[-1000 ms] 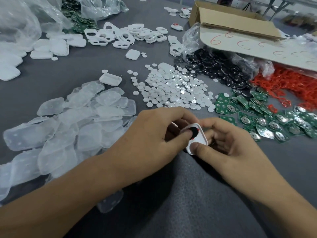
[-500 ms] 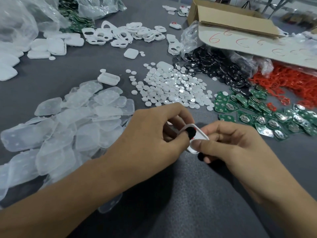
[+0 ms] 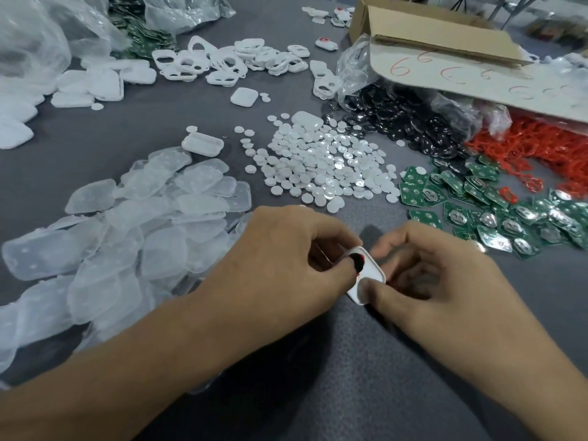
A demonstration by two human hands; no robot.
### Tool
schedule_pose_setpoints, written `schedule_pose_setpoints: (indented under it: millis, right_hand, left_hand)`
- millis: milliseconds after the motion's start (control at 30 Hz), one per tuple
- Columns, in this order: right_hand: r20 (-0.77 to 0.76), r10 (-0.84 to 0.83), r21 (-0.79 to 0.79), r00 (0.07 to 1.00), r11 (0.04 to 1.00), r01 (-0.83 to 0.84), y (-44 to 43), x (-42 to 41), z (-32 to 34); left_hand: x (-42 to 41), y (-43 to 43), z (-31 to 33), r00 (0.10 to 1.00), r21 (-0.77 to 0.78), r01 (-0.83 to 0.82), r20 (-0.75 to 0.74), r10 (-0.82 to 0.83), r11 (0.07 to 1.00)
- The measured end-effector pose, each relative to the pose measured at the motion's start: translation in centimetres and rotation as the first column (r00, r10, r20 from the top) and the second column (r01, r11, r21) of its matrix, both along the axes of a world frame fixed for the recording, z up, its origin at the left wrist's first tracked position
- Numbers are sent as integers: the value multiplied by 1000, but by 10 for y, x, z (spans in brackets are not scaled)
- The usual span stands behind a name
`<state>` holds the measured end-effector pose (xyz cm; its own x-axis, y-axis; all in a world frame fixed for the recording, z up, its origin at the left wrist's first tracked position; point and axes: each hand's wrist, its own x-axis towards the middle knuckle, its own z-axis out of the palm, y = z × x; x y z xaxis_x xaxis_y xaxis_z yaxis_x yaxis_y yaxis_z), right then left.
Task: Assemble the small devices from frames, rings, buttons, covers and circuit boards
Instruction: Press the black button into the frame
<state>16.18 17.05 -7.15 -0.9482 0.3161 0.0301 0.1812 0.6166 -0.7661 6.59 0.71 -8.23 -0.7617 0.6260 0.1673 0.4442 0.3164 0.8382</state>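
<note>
At nine o'clock from the hands lies a heap of translucent covers (image 3: pixel 143 224). The left hand (image 3: pixel 286 259) pinches the white frame (image 3: pixel 371 273) near its top, thumb against the black button (image 3: pixel 358 261). The right hand (image 3: pixel 445 275) pinches its lower corner. It looks light, stiff and smooth, probably slippery, so it is best held by the rim. Circuit boards (image 3: pixel 477 202) lie at two o'clock.
</note>
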Motion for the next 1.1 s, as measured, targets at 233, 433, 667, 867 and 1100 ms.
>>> schedule_pose_setpoints:
  millis: [233,433,667,867,1100]
  right_hand:
    - [-138,176,393,975,913,-109,2,1,-2]
    - [-134,213,463,968,877,-129,5,0,-1]
    - [-132,77,375,988,927,-22,-3,0,-7]
    - [-94,-43,207,995,976,62,-4,0,-14]
    - [-96,-101,241,990,963,122,-9,0,-18]
  left_hand:
    - [-3,1,-1,999,-16,-29,35,30,999]
    - [-3,2,-4,998,-8,-52,43,52,999]
    - [-4,1,-4,995,-32,-74,64,76,997]
    - [-3,1,-4,993,-18,-81,85,83,997]
    - [-3,2,-5,995,2,-79,65,79,997]
